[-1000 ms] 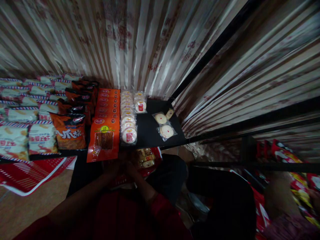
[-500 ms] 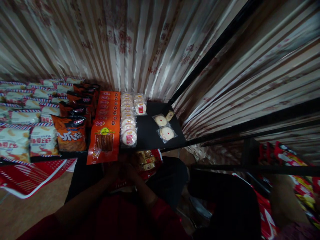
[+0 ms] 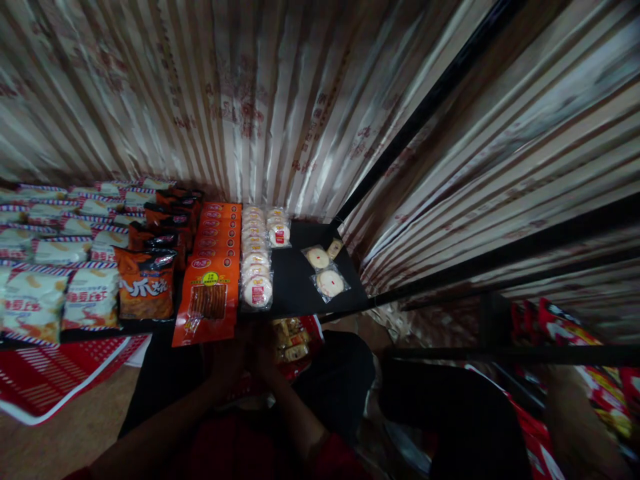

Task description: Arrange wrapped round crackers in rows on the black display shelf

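Both my hands are low in the dark under the front edge of a black shelf (image 3: 295, 280). My left hand (image 3: 229, 357) and my right hand (image 3: 261, 353) sit close together over a red basket (image 3: 318, 333). Small gold-wrapped packets (image 3: 291, 339) lie in it, just right of my right hand. Shadow hides my fingers and whatever may be in them. Above, the shelf carries a row of orange snack packs (image 3: 210, 293), rows of round white crackers in clear wrap (image 3: 257, 290), and two loose wrapped crackers (image 3: 330, 283) beside a small gold packet (image 3: 335, 249).
White chip bags (image 3: 93, 297) and orange-black chip bags (image 3: 146, 287) stand in rows at left. Another red basket (image 3: 65, 380) sits below them. A black frame bar (image 3: 425, 127) slants before the curtain (image 3: 280, 100). At right, another person's arm (image 3: 575, 413) is near red snack bags (image 3: 570, 323).
My view has tilted up slightly, so the shelf and its goods appear lower. My hands stay together over the basket. No goods on the shelf have visibly moved.
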Tool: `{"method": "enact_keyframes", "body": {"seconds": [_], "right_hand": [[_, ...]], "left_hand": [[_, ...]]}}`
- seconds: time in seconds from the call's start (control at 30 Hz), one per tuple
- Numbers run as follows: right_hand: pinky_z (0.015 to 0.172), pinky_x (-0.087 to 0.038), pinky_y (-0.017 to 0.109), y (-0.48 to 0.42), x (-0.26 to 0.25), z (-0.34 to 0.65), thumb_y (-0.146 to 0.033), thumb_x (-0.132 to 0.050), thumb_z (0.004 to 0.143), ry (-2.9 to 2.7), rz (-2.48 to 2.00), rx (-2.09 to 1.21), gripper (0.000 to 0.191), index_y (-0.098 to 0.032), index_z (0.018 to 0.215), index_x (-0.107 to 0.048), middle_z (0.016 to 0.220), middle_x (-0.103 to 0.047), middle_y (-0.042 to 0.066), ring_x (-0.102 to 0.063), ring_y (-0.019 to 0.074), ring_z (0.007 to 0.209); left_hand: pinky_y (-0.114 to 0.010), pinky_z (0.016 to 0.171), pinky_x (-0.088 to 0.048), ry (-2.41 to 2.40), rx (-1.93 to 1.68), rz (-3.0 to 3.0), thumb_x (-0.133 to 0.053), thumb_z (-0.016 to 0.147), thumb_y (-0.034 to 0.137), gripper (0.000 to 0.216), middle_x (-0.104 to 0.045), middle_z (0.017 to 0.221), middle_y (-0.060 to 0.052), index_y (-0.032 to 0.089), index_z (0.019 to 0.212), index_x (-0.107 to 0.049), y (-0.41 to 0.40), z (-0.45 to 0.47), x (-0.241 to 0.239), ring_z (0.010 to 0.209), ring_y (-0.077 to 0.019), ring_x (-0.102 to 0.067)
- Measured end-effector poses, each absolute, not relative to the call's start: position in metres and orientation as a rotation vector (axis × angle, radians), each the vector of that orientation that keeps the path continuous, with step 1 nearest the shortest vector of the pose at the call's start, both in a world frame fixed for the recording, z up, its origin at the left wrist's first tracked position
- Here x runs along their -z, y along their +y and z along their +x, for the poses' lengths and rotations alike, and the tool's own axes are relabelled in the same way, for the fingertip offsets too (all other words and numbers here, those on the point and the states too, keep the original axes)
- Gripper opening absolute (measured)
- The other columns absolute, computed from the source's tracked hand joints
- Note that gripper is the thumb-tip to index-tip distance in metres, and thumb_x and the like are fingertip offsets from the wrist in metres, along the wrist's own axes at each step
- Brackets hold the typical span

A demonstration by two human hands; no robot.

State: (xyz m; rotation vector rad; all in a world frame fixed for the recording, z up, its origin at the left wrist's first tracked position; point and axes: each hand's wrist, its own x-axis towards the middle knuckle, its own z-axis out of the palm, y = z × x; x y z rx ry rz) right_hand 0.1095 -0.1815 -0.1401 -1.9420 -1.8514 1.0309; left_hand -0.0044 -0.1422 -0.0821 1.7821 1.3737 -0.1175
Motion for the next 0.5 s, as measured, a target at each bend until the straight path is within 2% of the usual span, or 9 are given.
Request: {"method": "enact_keyframes", "body": {"seconds": [0.17,0.3,0.4,0.5], "right_hand": [[0.103,-0.035,0.043,-0.183,0.122,0.118,-0.018,-0.05,0.08,-1.726,-1.893,-0.913,0.039,-0.02,0.118,-0.061,0.126,-0.057,0.012,-0.047,0.0271,0.122],[0.109,-0.027,0.047,-0.184,0.1,0.133,-0.025,-0.052,0.082,-1.677,-1.817,-1.031,0.045,-0.02,0.127,-0.054,0.135,-0.05,0.012,-0.039,0.0268,0.13],[0.108,-0.031,0.044,-0.187,0.081,0.147,-0.035,-0.056,0.081,-1.557,-1.734,-1.24,0.052,-0.021,0.131,-0.05,0.137,-0.049,0.01,-0.04,0.0256,0.13],[0.096,-0.045,0.04,-0.194,0.064,0.161,-0.045,-0.058,0.081,-1.336,-1.638,-1.43,0.052,-0.022,0.127,-0.054,0.125,-0.059,0.009,-0.054,0.0249,0.116]], "left_hand": [[-0.033,0.091,-0.041,1.377,-0.002,1.851,-0.033,0.088,0.017,0.045,-0.057,0.125,-0.013,0.017,0.132,-0.042,-0.144,0.005,0.069,0.109,-0.0209,-0.056],[-0.031,0.094,-0.039,1.31,-0.165,1.884,-0.033,0.088,0.018,0.041,-0.057,0.124,-0.013,0.015,0.125,-0.05,-0.146,0.008,0.075,0.11,-0.0196,-0.054],[-0.029,0.09,-0.041,1.325,-0.215,1.875,-0.031,0.089,0.02,0.036,-0.06,0.117,-0.014,0.013,0.115,-0.054,-0.147,0.014,0.078,0.103,-0.0182,-0.057],[-0.029,0.084,-0.043,1.369,-0.142,1.871,-0.029,0.091,0.023,0.033,-0.063,0.107,-0.012,0.013,0.106,-0.056,-0.148,0.02,0.071,0.092,-0.0169,-0.06]]}}
